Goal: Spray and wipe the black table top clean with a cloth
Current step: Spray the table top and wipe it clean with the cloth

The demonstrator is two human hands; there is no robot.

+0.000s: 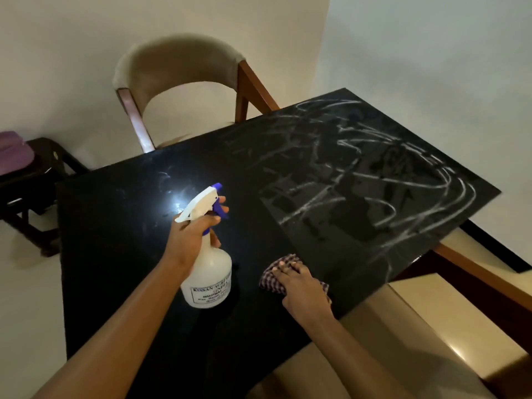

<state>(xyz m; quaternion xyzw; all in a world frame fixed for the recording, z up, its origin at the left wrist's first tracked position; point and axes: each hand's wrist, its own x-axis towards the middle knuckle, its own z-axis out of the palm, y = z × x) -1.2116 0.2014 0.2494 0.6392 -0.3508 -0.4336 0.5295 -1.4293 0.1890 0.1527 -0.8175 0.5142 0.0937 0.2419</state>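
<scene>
The black table top (121, 254) fills the middle of the view, with white smeared streaks (374, 174) across its far right half. My left hand (193, 240) grips the neck of a white spray bottle (210, 275) with a blue trigger and nozzle, fingers on the trigger; the bottle is upright, just above or on the table. My right hand (302, 286) presses flat on a checked purple-and-white cloth (276, 272) that lies on the table near its right edge.
A wooden chair with a beige padded back (178, 70) stands at the far side of the table. A dark low stool with a purple cushion (14, 151) is at the left. A second chair's wooden frame and beige seat (431, 326) sits at the right.
</scene>
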